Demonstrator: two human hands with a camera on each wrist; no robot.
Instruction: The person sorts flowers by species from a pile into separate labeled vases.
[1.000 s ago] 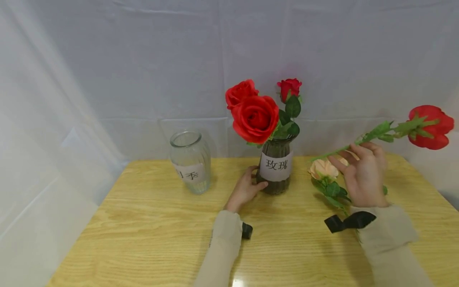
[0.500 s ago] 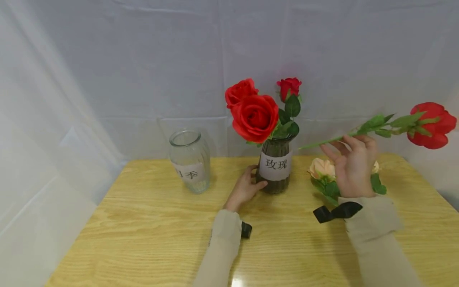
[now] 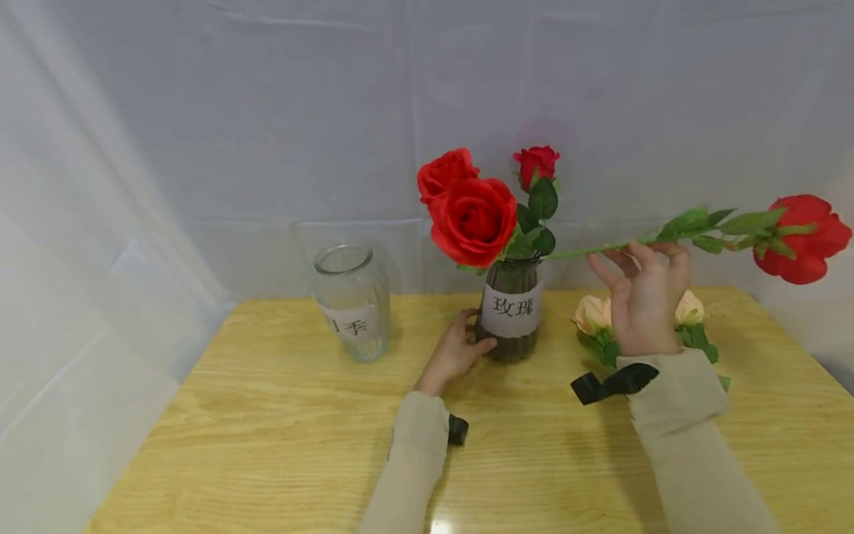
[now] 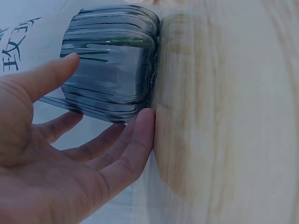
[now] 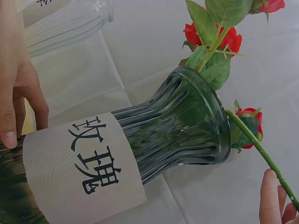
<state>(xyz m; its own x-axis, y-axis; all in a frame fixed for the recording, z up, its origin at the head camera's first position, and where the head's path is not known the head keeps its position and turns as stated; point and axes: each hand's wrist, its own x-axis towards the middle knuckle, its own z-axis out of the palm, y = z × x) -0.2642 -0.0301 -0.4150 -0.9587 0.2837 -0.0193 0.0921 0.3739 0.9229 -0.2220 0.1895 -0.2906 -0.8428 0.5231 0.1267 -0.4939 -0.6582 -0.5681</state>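
Note:
In the head view my left hand (image 3: 457,352) holds the lower part of a dark ribbed glass vase (image 3: 514,276) from its left side. The left wrist view shows the thumb on one side of the vase (image 4: 112,70) and the fingers along the other, near its base. Several red roses (image 3: 475,222) stand in it. My right hand (image 3: 647,304) pinches the green stem of another red rose (image 3: 800,241), held nearly level with its bloom to the right. In the right wrist view the tip of this stem (image 5: 254,140) is at the vase's rim; whether they touch I cannot tell.
A clear glass vase (image 3: 353,285) with a paper label stands on the wooden table (image 3: 287,445), left of the dark one. Peach roses (image 3: 594,315) lie at the right, partly behind my right hand. A white cloth (image 3: 267,148) hangs behind the table.
My right hand has moved left and upward with the rose, bringing the stem's tip to the dark vase's rim. The left hand and both vases stay where they were.

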